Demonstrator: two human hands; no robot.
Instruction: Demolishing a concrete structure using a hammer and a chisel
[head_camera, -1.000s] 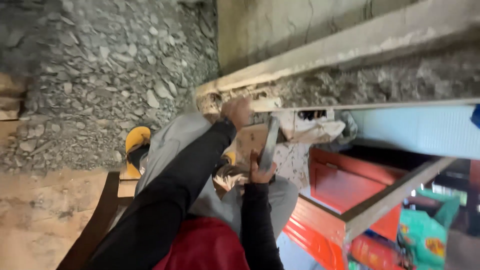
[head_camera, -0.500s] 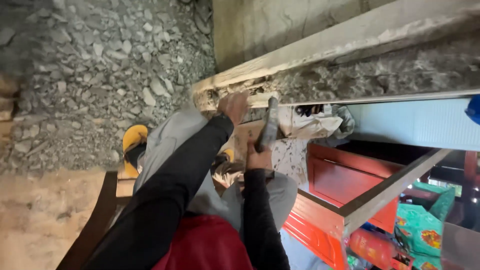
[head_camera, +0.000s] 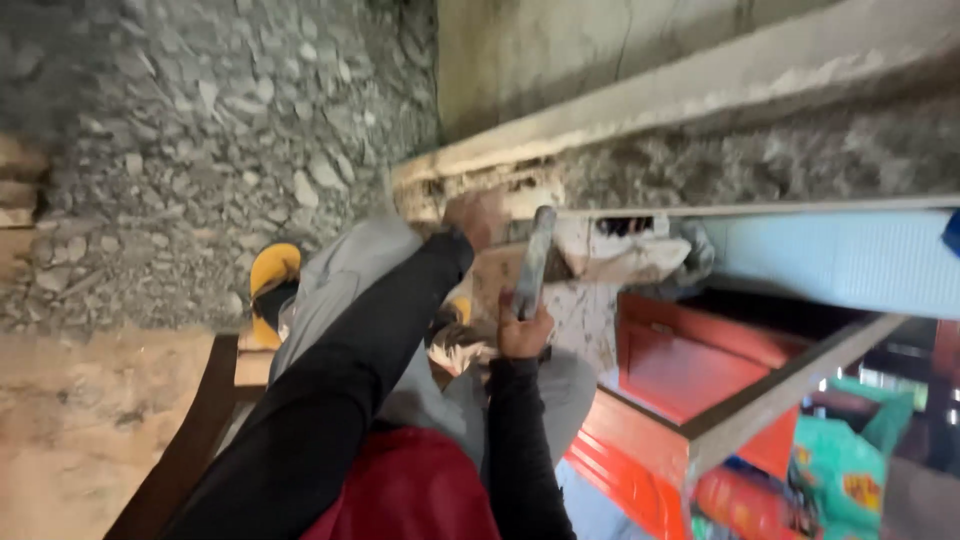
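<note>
My left hand (head_camera: 472, 216), in a black sleeve, presses against the broken pale edge of a concrete ledge (head_camera: 500, 180). My right hand (head_camera: 524, 332) is closed around the lower end of a grey metal tool (head_camera: 536, 258). The tool points up towards the ledge, and its tip lies just right of my left hand. A pale, chipped board or slab piece (head_camera: 610, 262) lies beside the tool's tip. My grey trouser legs (head_camera: 350, 290) are under both arms.
Loose grey gravel (head_camera: 200, 150) covers the ground at left. A yellow sandal (head_camera: 270, 278) shows beside my leg, on a dark wooden frame (head_camera: 195, 430). A red-orange metal frame (head_camera: 680, 385) and a teal bag (head_camera: 840, 470) sit at right, and a concrete wall (head_camera: 600, 50) rises behind.
My right hand and the tool have lifted slightly towards the ledge. My left hand stays on the broken edge.
</note>
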